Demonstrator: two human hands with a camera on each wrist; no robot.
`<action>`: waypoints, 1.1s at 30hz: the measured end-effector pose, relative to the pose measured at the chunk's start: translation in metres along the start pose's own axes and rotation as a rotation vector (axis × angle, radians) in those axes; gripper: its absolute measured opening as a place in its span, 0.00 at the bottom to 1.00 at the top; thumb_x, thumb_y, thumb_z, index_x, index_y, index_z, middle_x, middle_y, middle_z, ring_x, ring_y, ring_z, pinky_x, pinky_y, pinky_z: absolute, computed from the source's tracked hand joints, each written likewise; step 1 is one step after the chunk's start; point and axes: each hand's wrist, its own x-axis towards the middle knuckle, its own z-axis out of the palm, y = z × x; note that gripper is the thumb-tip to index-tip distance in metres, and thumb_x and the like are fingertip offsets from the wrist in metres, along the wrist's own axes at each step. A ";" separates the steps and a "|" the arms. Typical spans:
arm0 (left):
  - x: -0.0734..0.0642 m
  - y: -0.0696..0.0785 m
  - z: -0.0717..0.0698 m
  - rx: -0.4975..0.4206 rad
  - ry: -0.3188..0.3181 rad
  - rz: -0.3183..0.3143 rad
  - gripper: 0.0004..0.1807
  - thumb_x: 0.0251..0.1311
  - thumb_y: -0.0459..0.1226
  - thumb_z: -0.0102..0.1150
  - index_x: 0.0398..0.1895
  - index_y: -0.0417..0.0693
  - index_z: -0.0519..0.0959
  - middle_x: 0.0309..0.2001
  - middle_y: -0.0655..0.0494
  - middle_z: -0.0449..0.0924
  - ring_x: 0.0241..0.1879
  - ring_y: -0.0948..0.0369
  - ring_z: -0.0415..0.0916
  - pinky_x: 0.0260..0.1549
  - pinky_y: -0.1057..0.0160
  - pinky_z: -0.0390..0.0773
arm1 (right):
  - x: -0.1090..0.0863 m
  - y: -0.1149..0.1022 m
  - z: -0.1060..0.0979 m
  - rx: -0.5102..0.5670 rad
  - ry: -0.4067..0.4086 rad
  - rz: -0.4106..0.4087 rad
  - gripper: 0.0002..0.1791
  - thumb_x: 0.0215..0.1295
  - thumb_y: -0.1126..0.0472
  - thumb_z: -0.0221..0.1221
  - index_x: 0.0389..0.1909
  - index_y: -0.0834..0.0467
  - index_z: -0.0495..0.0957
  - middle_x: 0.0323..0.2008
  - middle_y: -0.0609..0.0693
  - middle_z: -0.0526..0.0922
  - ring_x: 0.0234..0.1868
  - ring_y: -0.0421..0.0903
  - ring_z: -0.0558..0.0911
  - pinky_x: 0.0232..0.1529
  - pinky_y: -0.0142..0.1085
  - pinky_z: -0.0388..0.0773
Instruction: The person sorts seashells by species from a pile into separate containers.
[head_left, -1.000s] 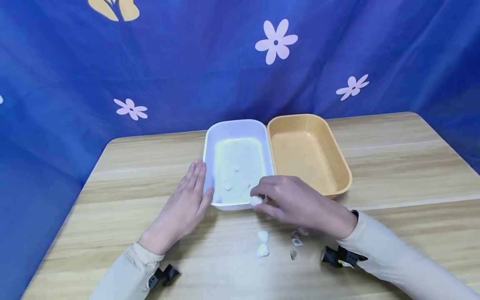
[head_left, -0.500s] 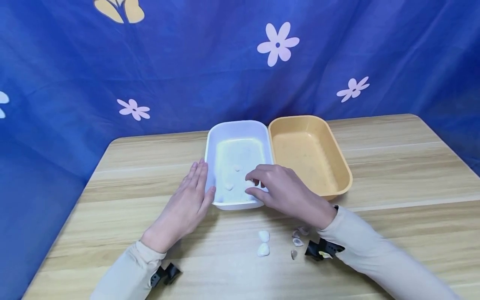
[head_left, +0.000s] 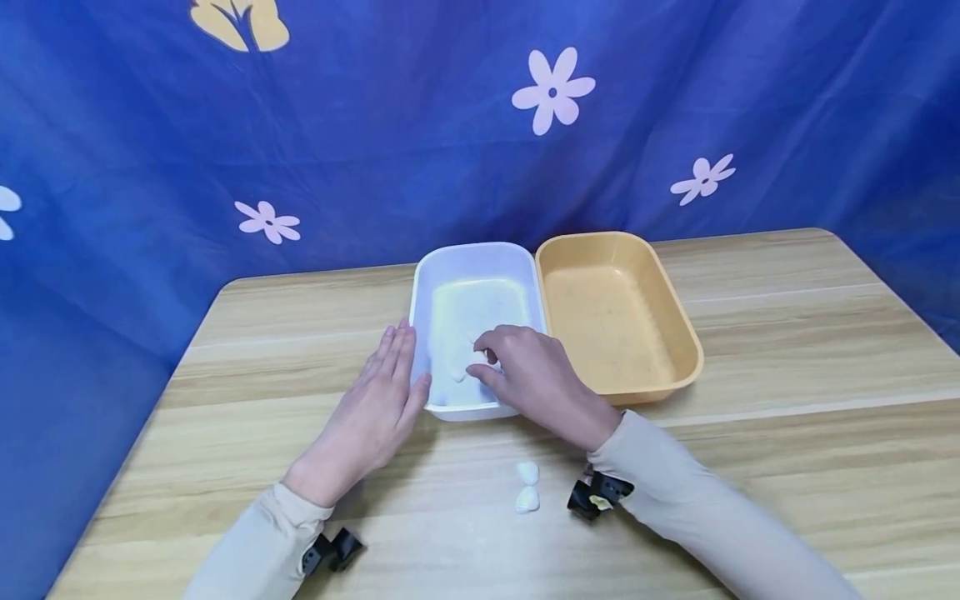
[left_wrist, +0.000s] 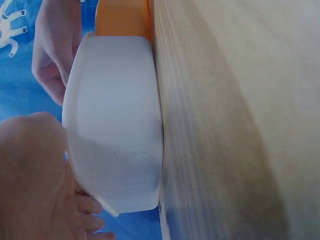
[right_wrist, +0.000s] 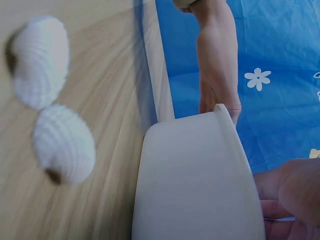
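My right hand (head_left: 528, 367) reaches into the white tray (head_left: 480, 258), with its thumb and fingers curled round a white seashell (head_left: 480, 359) low over the tray's floor. Beside those fingertips lies another white shell (head_left: 458, 376), and one more shows just past them. My left hand (head_left: 363, 412) rests with straight fingers along the tray's left side; the left wrist view shows its fingers (left_wrist: 87, 205) at the rim. Two ribbed white shells (right_wrist: 64, 144) lie on the table in front of the tray. The right hand hides part of the tray floor.
A yellow-orange tray (head_left: 678, 333) stands right against the white one. Both sit toward the back of the wooden table (head_left: 787, 333), near a blue curtain (head_left: 420, 125) with flowers. The right sleeve (head_left: 697, 492) covers part of the table at the right.
My right hand has moved left and farther into the white tray with the shell. Its sleeve now covers the small shells seen at the right before. The left hand stays in place.
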 end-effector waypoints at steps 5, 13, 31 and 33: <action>0.001 0.000 0.000 0.000 0.002 0.006 0.35 0.76 0.47 0.30 0.73 0.28 0.46 0.74 0.35 0.43 0.74 0.43 0.39 0.70 0.43 0.50 | 0.009 -0.003 0.009 -0.001 0.023 0.007 0.12 0.60 0.54 0.67 0.41 0.56 0.85 0.29 0.46 0.82 0.30 0.41 0.79 0.30 0.36 0.78; 0.001 0.001 0.002 0.001 0.008 0.011 0.34 0.76 0.46 0.31 0.73 0.27 0.47 0.74 0.34 0.44 0.74 0.42 0.40 0.70 0.43 0.50 | 0.018 -0.001 0.018 -0.029 0.069 0.025 0.12 0.62 0.53 0.65 0.41 0.57 0.84 0.30 0.47 0.82 0.32 0.43 0.80 0.32 0.37 0.79; -0.001 0.001 0.002 -0.002 0.015 0.000 0.34 0.76 0.46 0.32 0.73 0.27 0.47 0.74 0.34 0.44 0.74 0.42 0.41 0.69 0.43 0.51 | 0.031 0.000 0.027 -0.189 0.022 0.058 0.15 0.63 0.49 0.63 0.40 0.56 0.84 0.35 0.51 0.83 0.38 0.52 0.81 0.37 0.46 0.78; -0.001 0.001 0.002 -0.005 0.016 -0.001 0.34 0.76 0.46 0.32 0.73 0.27 0.47 0.74 0.34 0.44 0.74 0.42 0.41 0.69 0.43 0.51 | 0.030 0.000 0.028 -0.249 -0.014 0.061 0.13 0.63 0.50 0.63 0.37 0.56 0.84 0.33 0.51 0.82 0.36 0.53 0.80 0.35 0.46 0.77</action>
